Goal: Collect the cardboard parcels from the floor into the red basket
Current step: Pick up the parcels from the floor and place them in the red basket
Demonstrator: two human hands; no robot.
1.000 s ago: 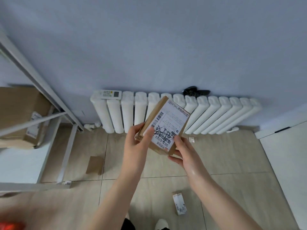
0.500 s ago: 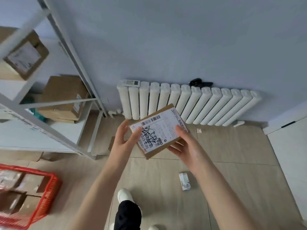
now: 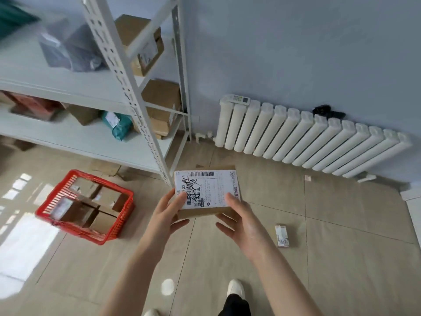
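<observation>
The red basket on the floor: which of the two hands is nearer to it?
The left. The left hand grips the labelled parcel on the side facing the red basket; the right hand grips its far side.

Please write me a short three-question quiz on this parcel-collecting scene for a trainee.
1. True or false: both hands, left and right, hold the labelled parcel.
2. Where does the red basket stand relative to the held parcel? A) on the person's left B) on the person's right C) on the shelf
3. Fill in: a small parcel lies on the floor to the ____ of the right hand.

Key: 1 true; 2 A; 3 right.
</observation>
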